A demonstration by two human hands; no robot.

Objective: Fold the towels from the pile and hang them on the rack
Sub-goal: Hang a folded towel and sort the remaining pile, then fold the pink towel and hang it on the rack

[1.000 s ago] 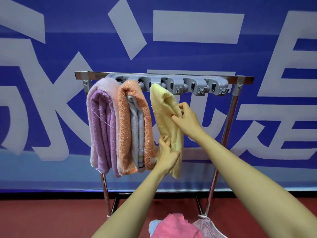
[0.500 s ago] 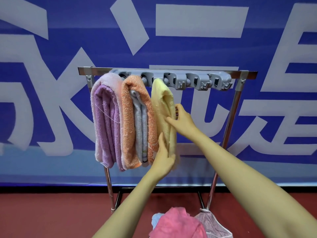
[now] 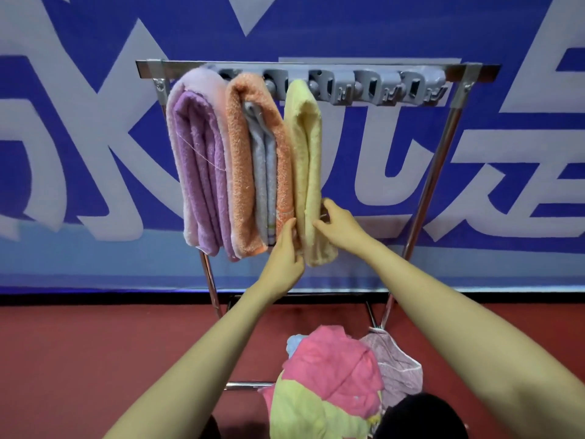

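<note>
Three folded terry towels are hung side by side over the left half of a chrome metal rack (image 3: 468, 69): a lilac towel (image 3: 196, 160) nearest the left end of the top bar, an orange towel (image 3: 240, 160) with pale grey layers showing inside its fold, and a pale yellow towel (image 3: 308, 153) near the middle of the bar. All three are touching their neighbours. One grey plastic clip strip (image 3: 380, 90) is fixed along the bar, and three of its clips are seen bare to the right of the yellow towel.

Two bare hands are raised to the lower end of the yellow towel. The left hand (image 3: 285, 251) is laid against the towel's left face with its fingers mostly straight, nothing being clasped. The towel's right edge is pinched between the thumb and curled fingers of the right hand (image 3: 340, 226).

One pile of unfolded cloths (image 3: 335, 391) is heaped at the foot of the rack, on a red floor (image 3: 95, 359); a pink piece, a yellow-green piece, a light blue scrap and a pinkish mesh piece can be counted in it. One blue banner (image 3: 522, 153) with large white characters is stretched behind the rack.
</note>
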